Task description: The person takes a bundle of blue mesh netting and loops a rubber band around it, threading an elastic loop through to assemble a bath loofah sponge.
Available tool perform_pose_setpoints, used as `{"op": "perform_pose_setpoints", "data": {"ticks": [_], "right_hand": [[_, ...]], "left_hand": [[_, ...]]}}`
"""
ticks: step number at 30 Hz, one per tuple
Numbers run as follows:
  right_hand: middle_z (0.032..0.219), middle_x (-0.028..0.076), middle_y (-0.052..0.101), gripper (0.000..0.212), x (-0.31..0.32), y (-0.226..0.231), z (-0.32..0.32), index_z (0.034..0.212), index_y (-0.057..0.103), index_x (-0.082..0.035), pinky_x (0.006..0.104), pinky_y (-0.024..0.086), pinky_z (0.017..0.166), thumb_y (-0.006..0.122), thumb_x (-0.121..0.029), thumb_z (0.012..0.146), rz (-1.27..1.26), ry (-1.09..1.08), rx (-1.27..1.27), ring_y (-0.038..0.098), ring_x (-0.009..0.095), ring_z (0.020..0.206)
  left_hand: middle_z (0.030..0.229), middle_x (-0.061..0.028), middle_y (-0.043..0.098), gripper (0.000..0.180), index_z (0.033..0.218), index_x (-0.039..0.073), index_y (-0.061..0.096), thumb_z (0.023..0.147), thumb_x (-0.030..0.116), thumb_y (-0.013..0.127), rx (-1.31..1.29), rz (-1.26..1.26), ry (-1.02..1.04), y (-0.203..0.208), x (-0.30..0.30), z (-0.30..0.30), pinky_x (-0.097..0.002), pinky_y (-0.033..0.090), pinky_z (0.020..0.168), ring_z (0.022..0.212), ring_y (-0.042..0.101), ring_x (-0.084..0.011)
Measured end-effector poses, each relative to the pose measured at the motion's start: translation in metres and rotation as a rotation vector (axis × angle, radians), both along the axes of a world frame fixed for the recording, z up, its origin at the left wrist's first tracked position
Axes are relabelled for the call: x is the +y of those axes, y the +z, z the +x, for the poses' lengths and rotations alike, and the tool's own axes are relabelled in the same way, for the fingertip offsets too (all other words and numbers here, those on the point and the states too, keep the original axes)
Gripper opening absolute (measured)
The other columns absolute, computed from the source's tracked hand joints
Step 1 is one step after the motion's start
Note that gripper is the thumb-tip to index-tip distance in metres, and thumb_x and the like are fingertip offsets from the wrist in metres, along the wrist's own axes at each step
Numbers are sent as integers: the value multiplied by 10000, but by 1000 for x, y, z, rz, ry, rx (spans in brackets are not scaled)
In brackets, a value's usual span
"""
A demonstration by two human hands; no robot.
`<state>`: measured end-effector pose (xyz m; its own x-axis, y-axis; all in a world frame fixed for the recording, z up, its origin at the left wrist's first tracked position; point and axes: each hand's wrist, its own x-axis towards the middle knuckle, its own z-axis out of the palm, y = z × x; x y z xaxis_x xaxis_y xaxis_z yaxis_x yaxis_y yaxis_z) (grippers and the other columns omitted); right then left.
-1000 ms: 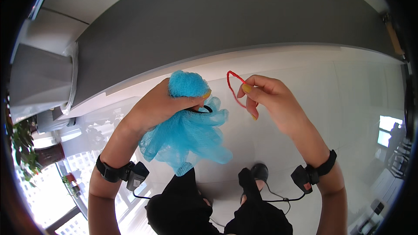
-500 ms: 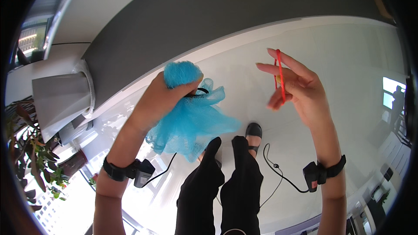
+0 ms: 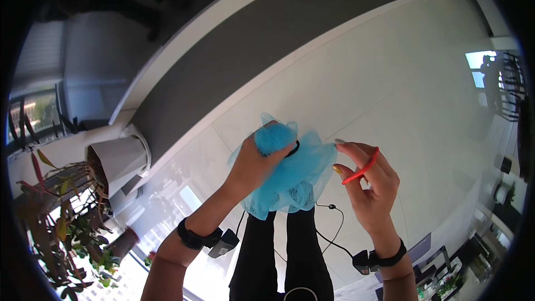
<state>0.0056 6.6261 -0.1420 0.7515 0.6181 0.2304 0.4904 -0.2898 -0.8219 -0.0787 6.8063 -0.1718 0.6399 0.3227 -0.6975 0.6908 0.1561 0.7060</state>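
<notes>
Glossy pale floor tiles (image 3: 362,78) lie beneath the hands, their upper edge meeting a dark grey panel (image 3: 251,61). By the floor's left edge, leafy green plants (image 3: 67,228) spill beside a tapered pale grey pot (image 3: 125,159). Farther right, the left hand (image 3: 251,173) clenches the gathered top of a translucent sky-blue mesh bunch (image 3: 301,175), held above the floor, a black loop (image 3: 297,146) beside its thumb. The right hand (image 3: 374,184), thumb and forefinger parted, has a red cord loop (image 3: 363,173) across its fingers; its fingertips meet the mesh's right edge, though whether they pinch it I cannot tell. Tending the loose folds seems the step in hand; the next move calls for a firm left grip. Those billowing folds could catch, and a thin black cable (image 3: 332,207) dangles below.
</notes>
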Motion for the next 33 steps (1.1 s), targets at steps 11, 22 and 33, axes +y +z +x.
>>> {"op": "perform_pose_setpoints", "data": {"ticks": [11,22,33], "right_hand": [[888,98,647,280,-62,158,-15,969,627,-13,220,406,443,591,106,718,24,-145,106,549,154,520],[819,29,577,208,-132,254,-67,887,622,-60,208,367,474,613,70,725,-47,-153,180,487,73,568],[676,11,530,59,-255,308,-63,846,584,-6,179,324,538,542,-38,821,602,-312,848,455,64,609]], "left_hand": [[979,-120,637,385,1122,-11,553,837,222,667,-292,-109,-280,163,-82,20,-288,477,806,897,613,-177],[863,-59,653,291,974,25,629,838,281,666,-379,-173,-534,265,-125,13,-264,471,789,841,609,-142],[861,-38,609,284,948,78,575,712,161,709,-421,-311,-1253,314,-230,63,-263,447,785,846,577,-136]]}}
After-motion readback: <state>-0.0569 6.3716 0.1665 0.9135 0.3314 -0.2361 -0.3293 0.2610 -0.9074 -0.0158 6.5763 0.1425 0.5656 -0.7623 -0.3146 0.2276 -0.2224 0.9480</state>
